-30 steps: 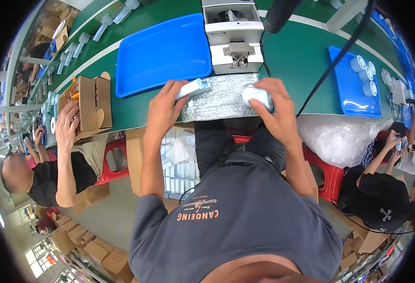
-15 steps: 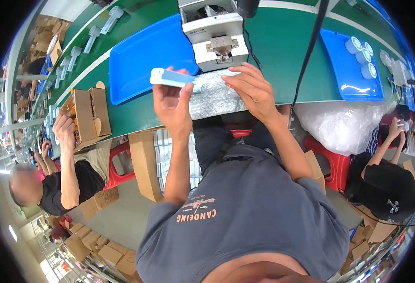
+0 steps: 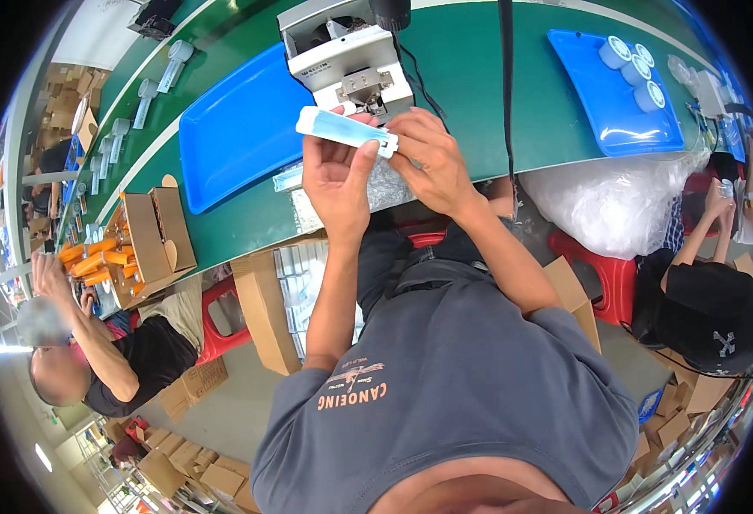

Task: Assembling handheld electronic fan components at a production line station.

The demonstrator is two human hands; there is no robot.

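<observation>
Both hands hold one long, flat packet [image 3: 346,130] up in the air, just in front of the grey machine [image 3: 346,60] on the green tabletop [image 3: 470,94]. The packet is light blue with white ends. The left hand [image 3: 335,184] is under it, with the thumb and fingers closed on its middle. The right hand [image 3: 428,163] pinches its right end with a tight grip.

The packet looks thin and light, and it may bend a bit if squeezed. Its skin looks smooth, so it could slip. The two short ends seem like the best spots to hold it.

A big blue tray [image 3: 239,133] lies left of the machine. Another blue tray [image 3: 620,94] on the right carries small round white things [image 3: 633,73]. An open brown box [image 3: 158,236] sits at the left edge of the tabletop, with orange packs [image 3: 94,257] beside it. A crinkly clear bag [image 3: 607,201] hangs on the right. More brown boxes [image 3: 184,463] rest on the floor
</observation>
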